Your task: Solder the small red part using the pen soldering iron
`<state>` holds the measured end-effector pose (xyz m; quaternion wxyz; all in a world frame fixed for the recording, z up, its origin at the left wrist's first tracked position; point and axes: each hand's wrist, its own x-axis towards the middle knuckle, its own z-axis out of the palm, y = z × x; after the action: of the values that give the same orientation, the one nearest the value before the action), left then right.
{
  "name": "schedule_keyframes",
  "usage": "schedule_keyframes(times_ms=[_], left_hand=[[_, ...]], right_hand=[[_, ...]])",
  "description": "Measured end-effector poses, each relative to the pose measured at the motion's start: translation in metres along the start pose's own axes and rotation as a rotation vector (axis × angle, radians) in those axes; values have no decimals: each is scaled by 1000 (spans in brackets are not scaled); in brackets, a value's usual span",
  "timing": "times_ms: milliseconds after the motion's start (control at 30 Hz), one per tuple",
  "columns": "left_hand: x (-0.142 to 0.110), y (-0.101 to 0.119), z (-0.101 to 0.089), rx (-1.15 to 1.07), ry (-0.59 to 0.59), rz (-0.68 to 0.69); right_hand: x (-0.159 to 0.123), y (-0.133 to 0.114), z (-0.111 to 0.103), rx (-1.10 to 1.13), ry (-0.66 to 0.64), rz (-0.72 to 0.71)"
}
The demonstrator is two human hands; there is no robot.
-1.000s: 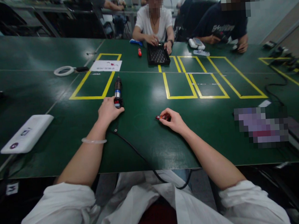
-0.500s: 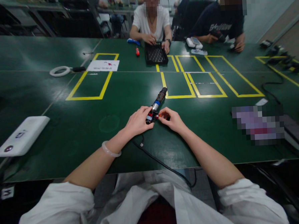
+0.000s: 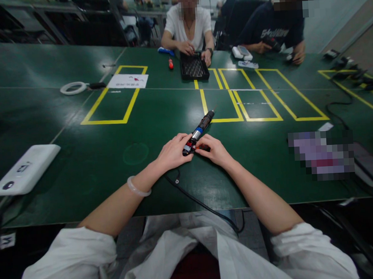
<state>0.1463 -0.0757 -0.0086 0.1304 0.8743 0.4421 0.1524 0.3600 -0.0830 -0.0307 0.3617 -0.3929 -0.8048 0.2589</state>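
Note:
My left hand (image 3: 173, 150) grips the near end of a black corded electric screwdriver with a blue band (image 3: 200, 129), which lies on the green table (image 3: 81, 161) and points up to the right. My right hand (image 3: 213, 149) is pinched on a small red piece (image 3: 200, 147) pressed against the tool's near end. The tool's black cable (image 3: 202, 203) runs back over the table edge toward my lap. A pale bangle sits on my left wrist.
A white flat device (image 3: 24, 169) lies at the left. Yellow tape rectangles (image 3: 109, 97) mark the table. Opposite, a person's hands work at a black tray (image 3: 194, 67); a red screwdriver (image 3: 170, 63), a white ring (image 3: 73, 88) and a paper sheet (image 3: 127, 81) lie nearby. Cables lie at the right.
My left hand carried the screwdriver from the left over to my right hand and turned it to point up-right. The two hands now meet at the tool's near end.

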Motion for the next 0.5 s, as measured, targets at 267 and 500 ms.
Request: schedule_keyframes(times_ms=[267,500], left_hand=[[0,-1,-1,16,-12,8],[0,0,0,65,-13,28]], right_hand=[[0,-2,-1,-15,-46,-20],[1,1,5,-89,26,23]])
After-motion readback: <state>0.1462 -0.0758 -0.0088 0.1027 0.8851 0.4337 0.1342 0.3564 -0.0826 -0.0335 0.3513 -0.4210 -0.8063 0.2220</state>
